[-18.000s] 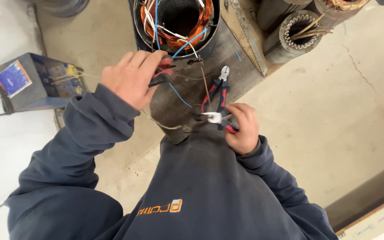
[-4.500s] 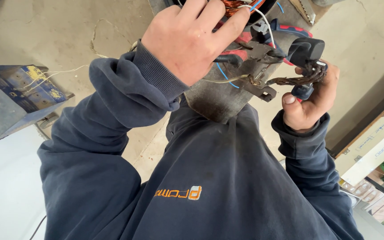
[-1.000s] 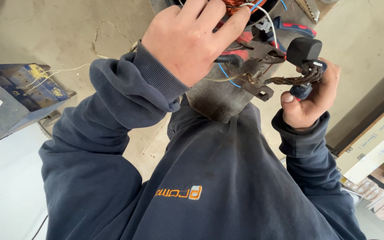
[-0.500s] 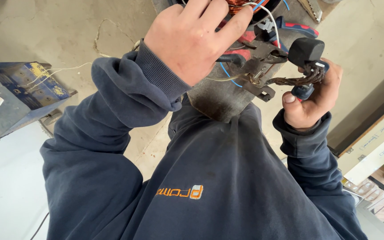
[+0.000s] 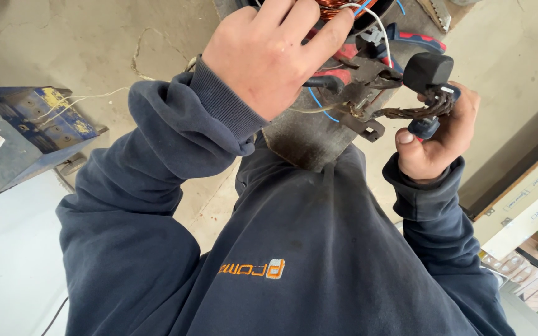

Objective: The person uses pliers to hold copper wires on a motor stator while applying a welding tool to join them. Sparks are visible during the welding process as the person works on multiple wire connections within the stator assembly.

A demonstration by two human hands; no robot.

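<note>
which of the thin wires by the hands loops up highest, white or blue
The white wire: it arches up beside the left hand near the copper winding. The blue wire runs lower, under that hand across the grey motor housing.

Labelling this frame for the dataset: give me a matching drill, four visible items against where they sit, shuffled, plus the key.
Items
1. left hand
2. right hand
3. blue box
4. copper winding

Places
A. at the left edge, on the floor, thin pale wires across it
B. at the top, over the red-handled pliers and wires
C. at the very top edge, inside the motor housing
D. at the right, around a black-capped part with a braided lead

Pairs: 1-B, 2-D, 3-A, 4-C
</note>
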